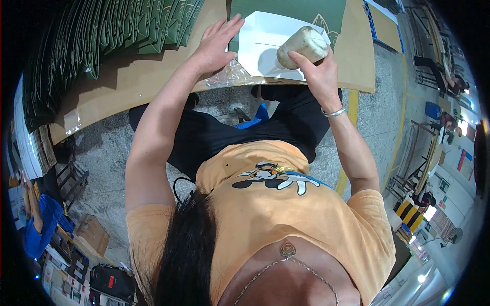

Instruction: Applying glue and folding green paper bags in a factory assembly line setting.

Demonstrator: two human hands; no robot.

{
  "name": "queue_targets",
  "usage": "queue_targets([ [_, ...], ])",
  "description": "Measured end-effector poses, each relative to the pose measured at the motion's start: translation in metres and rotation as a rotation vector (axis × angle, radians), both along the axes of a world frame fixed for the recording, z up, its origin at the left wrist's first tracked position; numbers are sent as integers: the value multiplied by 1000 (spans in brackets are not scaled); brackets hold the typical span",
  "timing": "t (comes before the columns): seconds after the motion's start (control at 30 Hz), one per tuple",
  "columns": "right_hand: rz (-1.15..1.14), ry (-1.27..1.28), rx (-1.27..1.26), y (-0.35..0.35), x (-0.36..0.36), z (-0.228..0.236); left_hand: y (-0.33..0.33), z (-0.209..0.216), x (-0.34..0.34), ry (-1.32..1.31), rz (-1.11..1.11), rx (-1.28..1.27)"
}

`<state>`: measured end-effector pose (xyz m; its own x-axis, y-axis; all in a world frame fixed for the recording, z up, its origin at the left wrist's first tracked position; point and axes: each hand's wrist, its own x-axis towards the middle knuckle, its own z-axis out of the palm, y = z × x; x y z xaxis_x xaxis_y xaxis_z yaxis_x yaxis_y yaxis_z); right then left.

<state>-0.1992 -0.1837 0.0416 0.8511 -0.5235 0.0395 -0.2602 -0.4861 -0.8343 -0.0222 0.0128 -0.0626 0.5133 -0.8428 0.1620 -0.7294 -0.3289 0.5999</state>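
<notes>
My right hand (322, 74) grips a smudged whitish squeeze bottle (302, 47). Tilted base up, it points its narrow tip down and left at a white paper panel (252, 38). The tip comes close to the panel's near edge; whether it touches I cannot tell. With fingers stretched, my left hand (214, 46) lies at the panel's left edge, fingertips against the paper. The white panel adjoins a dark green paper bag (301, 9) lying flat beyond it.
Many folded green paper bags (122, 30) stand in a row at the left on the cardboard-covered table (115, 84). A strip of clear tape (229, 75) lies along its near edge. A person in blue (43, 224) is at the far left; a carton (92, 234) sits on the floor.
</notes>
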Motion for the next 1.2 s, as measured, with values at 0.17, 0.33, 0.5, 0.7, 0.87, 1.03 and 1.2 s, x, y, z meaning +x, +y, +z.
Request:
queue_targets([
  [0.17, -39, 12, 1, -10, -12, 2, 0, 1, 0, 14, -5, -13],
  [0.33, -87, 25, -23, -15, -21, 9, 0, 3, 0, 27, 2, -8],
  [0.5, -125, 92, -46, -27, -32, 11, -1, 6, 0, 36, 3, 5],
  [0.7, -188, 59, -29, -42, -47, 5, -1, 9, -1, 37, 6, 37],
  [0.87, -248, 39, -39, -48, -57, 9, 1, 14, 0, 73, -4, 63],
  [1.03, -331, 79, -56, -56, -66, 13, 0, 15, -1, 69, 2, 80],
  [1.2, -391, 40, -40, -65, -72, 10, 0, 14, 0, 71, -1, 73],
])
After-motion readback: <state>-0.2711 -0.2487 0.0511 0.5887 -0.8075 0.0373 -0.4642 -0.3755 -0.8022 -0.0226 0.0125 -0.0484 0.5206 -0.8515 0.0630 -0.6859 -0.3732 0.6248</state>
